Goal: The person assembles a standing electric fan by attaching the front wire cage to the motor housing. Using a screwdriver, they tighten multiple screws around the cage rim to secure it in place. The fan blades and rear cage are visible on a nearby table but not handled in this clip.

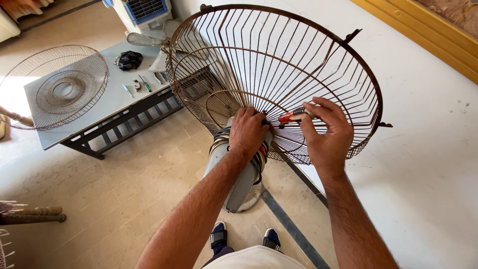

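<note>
At the far left, a loose round fan grille (55, 87) lies on the grey bench (107, 102), overhanging its left edge, with small tools (137, 85) and a dark cloth (128, 60) beside it and fan blades (149, 42) at the bench's far end. Open tiled floor (124, 199) lies between the bench and the fan stand (244, 174). The left hand (247, 132) grips the top of the stand, fingers curled tight around the motor housing at the hub. Above it the rusty wire fan guard (279, 60) tilts up, its rim close to the white wall (428, 124). The right hand (326, 132) reaches through the guard wires, fingers pinched on a red-handled screwdriver (291, 116).
</note>
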